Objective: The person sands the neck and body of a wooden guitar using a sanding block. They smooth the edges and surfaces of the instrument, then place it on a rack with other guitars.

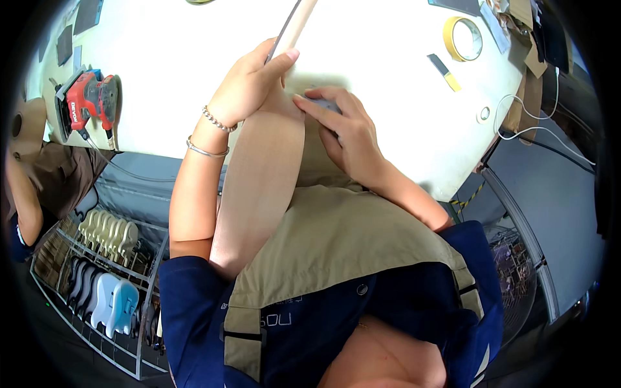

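Observation:
My left hand [249, 84] is closed round a long piece of pale wood [255, 187], which runs from against my body up past the top edge of the view. Its narrow upper part has a dark strip along one side. My right hand [346, 132] is closed on a small grey-blue pad [326, 102], partly hidden by the fingers, with its fingertips at the wood's right edge just below my left hand.
White bench [414, 149] with red sander [87, 97] at left, tape roll [462, 39], scraper [443, 71], small ring [482, 114] and cables at right. A co-worker's arm [26, 200] is at far left. Racks of shaped bodies [113, 304] stand lower left, a fan [504, 271] lower right.

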Tool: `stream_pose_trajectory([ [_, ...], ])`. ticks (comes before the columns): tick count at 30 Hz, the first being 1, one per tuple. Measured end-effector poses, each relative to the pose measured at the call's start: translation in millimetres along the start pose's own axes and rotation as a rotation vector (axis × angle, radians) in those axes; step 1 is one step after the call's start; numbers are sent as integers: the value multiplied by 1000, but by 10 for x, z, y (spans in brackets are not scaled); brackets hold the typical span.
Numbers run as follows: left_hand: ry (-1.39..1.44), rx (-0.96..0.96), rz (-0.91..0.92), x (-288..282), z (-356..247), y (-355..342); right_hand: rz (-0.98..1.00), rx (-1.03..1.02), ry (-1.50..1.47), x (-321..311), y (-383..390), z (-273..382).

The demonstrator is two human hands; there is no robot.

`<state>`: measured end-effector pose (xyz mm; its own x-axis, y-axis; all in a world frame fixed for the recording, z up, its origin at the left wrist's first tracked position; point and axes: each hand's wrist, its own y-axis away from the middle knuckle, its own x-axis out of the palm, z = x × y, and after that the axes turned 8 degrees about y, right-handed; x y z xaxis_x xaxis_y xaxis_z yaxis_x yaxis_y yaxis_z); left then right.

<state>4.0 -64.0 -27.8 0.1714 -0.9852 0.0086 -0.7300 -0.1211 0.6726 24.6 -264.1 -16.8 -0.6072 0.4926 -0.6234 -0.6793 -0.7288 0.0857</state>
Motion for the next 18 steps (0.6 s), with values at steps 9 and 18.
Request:
stream_pose_trajectory([
  [9, -29, 12, -3, 20, -52, 42, -98, -94, 93, 66, 37, -59],
  [18, -5, 36, 1, 3, -81, 6, -39, -138, 18, 26, -103, -105],
])
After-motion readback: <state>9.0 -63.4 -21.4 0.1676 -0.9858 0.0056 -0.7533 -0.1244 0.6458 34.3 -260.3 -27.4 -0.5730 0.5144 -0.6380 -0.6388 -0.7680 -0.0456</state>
